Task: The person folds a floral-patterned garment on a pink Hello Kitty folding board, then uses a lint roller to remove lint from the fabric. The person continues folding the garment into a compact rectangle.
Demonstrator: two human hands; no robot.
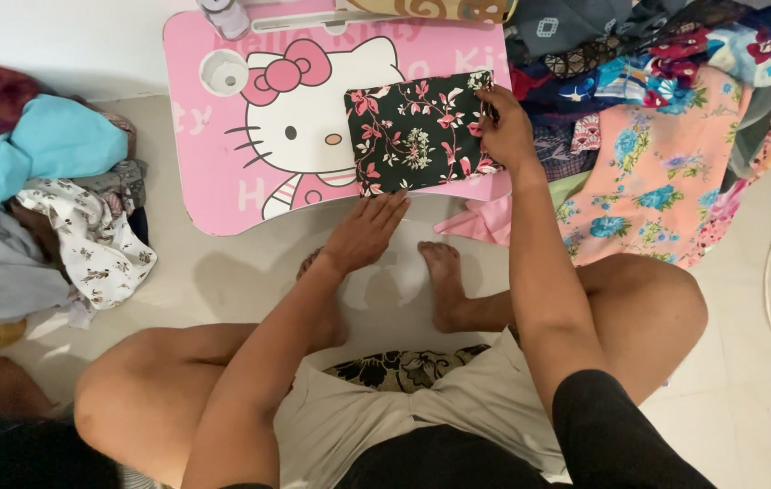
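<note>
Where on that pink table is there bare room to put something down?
The left half of the pink table is bare, between the round cup hole and the folded black floral cloth. The right half is crowded: cloth, right hand, left hand at its front edge.

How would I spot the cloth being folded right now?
Find the pink lap table on the floor. On its right end lies a folded black cloth with pink flowers, the right hand pinching its edge. The pile beside it is loose and brighter; this one is flat and rectangular.
</note>
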